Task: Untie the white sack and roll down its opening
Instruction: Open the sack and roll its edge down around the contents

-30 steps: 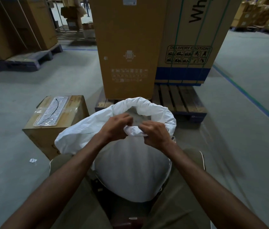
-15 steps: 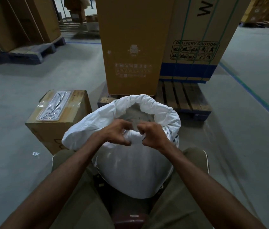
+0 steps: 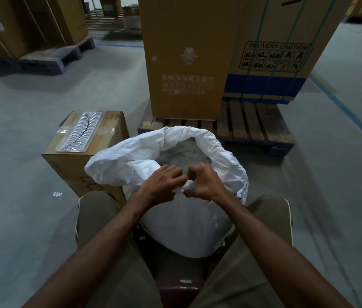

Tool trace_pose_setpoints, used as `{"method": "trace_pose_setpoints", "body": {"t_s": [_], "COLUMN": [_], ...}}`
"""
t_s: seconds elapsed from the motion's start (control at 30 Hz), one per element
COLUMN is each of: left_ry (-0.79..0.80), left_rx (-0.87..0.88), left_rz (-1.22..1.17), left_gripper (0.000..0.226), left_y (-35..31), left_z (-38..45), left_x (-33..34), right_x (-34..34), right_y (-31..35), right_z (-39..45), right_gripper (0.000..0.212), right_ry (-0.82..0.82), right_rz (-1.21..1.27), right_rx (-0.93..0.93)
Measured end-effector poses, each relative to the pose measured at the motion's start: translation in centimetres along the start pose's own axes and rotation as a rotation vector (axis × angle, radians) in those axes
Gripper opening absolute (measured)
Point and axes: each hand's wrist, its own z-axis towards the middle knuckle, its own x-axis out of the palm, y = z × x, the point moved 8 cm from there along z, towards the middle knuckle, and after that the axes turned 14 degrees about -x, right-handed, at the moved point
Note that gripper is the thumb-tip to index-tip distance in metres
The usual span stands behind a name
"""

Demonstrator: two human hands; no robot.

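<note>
The white sack stands on the floor between my knees, its mouth open and its rim folded outward in a thick roll around the far and right sides. A loose flap of the sack bulges to the left. Grey contents show inside the mouth. My left hand and my right hand sit close together at the near edge of the rim. Each pinches the crumpled white fabric there with curled fingers, thumbs underneath.
A cardboard box with a white plastic tray on top stands just left of the sack. Behind the sack is a wooden pallet carrying tall cartons. More cartons on pallets stand at the far left. Grey concrete floor lies around.
Both hands have shifted lower on the near rim and rolled the fabric further down. The sack's mouth looks wider, showing more of the grey contents.
</note>
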Motion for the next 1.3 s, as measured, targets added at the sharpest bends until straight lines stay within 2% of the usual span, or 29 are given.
{"method": "trace_pose_setpoints", "body": {"t_s": [0.07, 0.1, 0.2, 0.23, 0.27, 0.33, 0.37, 0.5, 0.63, 0.67, 0.73, 0.8, 0.87, 0.93, 1.0, 1.03, 1.1, 1.13, 1.2, 1.3], "left_ry": [0.030, -0.044, -0.353, -0.405, -0.432, -0.470, -0.484, -0.427, -0.579, -0.567, -0.555, -0.458, -0.317, -0.227, -0.280, -0.332, -0.417, -0.443, -0.513, -0.530], "left_rx": [-0.396, -0.639, -1.528, -1.757, -1.882, -1.945, -1.957, -1.930, -1.800, -1.787, -1.762, -1.718, -1.673, -1.801, -1.941, -1.966, -1.951, -1.912, -1.839, -1.882], "left_rz": [-0.221, -0.358, -0.856, -1.083, -1.321, -1.703, -1.761, -1.775, -1.880, -1.894, -1.899, -1.920, -1.829, -1.622, -1.383, -1.345, -1.439, -1.560, -1.760, -1.749], "left_gripper": [0.061, 0.070, 0.086, 0.090, 0.085, 0.058, 0.052, 0.044, 0.034, 0.028, 0.016, 0.019, 0.039, 0.055, 0.049, 0.042, 0.030, 0.025, 0.027, 0.017], "left_y": [2.0, 2.9, 6.0, 6.1, 6.2, 6.7, 7.2, 8.1, 8.8, 8.5, 8.2, 8.1, 8.6, 8.9, 9.7, 10.0, 10.4, 10.4, 10.5, 11.2], "left_z": [-1.6, -3.0, -9.9, -11.2, -11.4, -10.4, -9.9, -8.6, -7.7, -7.6, -8.0, -8.1, -8.2, -8.9, -10.4, -10.7, -10.5, -10.0, -9.2, -9.6], "left_x": [0.3, 0.1, 2.4, 3.8, 5.1, 6.8, 7.2, 6.8, 5.0, 4.5, 3.9, 3.3, 2.9, 2.6, 1.8, 1.7, 1.6, 1.6, 1.1, 0.7], "right_x": [0.8, 1.1, 1.9, 2.4, 2.8, 3.9, 4.3, 4.5, 4.8, 4.9, 5.1, 4.9, 5.1, 5.8, 6.5, 6.8, 7.2, 7.1, 6.8, 7.4], "right_y": [0.3, 0.2, 1.5, 2.1, 2.8, 3.7, 3.8, 2.4, 2.2, 2.5, 3.3, 4.0, 4.4, 5.3, 6.8, 7.5, 8.3, 8.3, 7.5, 7.5], "right_z": [-0.3, -0.6, -1.3, -1.4, -1.5, -1.8, -2.0, -1.9, -1.3, -0.8, 0.3, 0.9, 1.1, 1.0, 0.9, 0.8, 0.4, 0.3, 0.4, 1.0], "right_gripper": [0.035, 0.036, 0.031, 0.026, 0.024, 0.033, 0.037, 0.042, 0.072, 0.071, 0.050, 0.026, 0.028, 0.030, 0.030, 0.030, 0.030, 0.029, 0.030, 0.056], "right_ry": [-0.043, -0.087, -0.174, -0.172, -0.161, -0.129, -0.112, 0.011, 0.055, 0.052, 0.040, -0.036, -0.116, -0.137, -0.116, -0.103, -0.096, -0.103, -0.118, -0.064], "right_rz": [-0.077, -0.090, -0.174, -0.219, -0.265, -0.329, -0.340, -0.227, 0.251, 0.334, 0.403, 0.379, 0.306, 0.184, 0.005, -0.075, -0.148, -0.135, -0.030, 0.206], "right_rx": [-0.011, -0.005, -0.079, -0.137, -0.201, -0.291, -0.299, -0.147, 0.072, 0.074, 0.015, -0.023, -0.039, -0.072, -0.168, -0.227, -0.287, -0.264, -0.155, -0.141]}}
